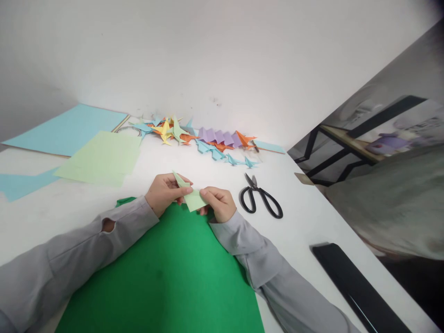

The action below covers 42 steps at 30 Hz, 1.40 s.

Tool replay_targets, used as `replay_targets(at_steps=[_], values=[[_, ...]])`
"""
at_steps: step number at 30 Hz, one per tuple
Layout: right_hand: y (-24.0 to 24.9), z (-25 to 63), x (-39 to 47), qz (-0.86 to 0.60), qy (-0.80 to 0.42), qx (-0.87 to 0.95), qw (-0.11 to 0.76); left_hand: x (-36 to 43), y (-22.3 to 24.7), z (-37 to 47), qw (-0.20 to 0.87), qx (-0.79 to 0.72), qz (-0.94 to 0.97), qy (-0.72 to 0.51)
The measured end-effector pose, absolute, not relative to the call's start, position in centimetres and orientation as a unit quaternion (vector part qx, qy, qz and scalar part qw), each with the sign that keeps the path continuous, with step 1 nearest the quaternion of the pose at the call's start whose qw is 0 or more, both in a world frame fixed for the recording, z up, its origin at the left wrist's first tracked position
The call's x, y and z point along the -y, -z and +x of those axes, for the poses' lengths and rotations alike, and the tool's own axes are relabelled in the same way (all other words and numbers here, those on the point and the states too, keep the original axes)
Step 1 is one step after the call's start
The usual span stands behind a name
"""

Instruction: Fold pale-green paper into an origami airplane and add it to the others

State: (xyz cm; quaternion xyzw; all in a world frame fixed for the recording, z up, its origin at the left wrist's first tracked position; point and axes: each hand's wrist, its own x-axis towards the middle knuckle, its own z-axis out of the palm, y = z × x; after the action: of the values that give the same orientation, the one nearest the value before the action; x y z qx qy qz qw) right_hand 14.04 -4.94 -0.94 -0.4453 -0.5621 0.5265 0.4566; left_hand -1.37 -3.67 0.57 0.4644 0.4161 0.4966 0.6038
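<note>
Bare worktop (pixel 298 203) separates scissors (pixel 271 202) from its right edge. Left hand (pixel 163 192) and right hand (pixel 222 203) pinch folded paper (pixel 194 201), fingers (pixel 203 211) underneath apparently closed on it.

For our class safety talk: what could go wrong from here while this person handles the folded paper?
1. The folded paper is pinched between the left hand and right hand; an uneven pull might tear or misalign it.
2. The scissors lie partly open beside the right hand, which could brush them.
3. The flat light green paper has nothing visible on top, so a draught might shift it.
</note>
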Motion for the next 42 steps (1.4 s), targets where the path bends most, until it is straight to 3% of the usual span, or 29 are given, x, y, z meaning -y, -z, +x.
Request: replay_targets(at_steps=[20, 31, 42], values=[[1.1, 13.5, 5.4, -0.457, -0.503, 0.553, 0.482, 3.6, -0.7, -1.4, 0.646, -0.42, 0.418, -0.482], [1.3, 14.2, 4.3, -0.454, -0.548, 0.473, 0.519, 3.9, -1.3, -1.6, 0.674, -0.363, 0.431, -0.478], [0.8, 14.2, 4.6, -0.439, -0.534, 0.548, 0.471, 3.9, -1.1, -1.5, 0.674, -0.361, 0.456, -0.455]])
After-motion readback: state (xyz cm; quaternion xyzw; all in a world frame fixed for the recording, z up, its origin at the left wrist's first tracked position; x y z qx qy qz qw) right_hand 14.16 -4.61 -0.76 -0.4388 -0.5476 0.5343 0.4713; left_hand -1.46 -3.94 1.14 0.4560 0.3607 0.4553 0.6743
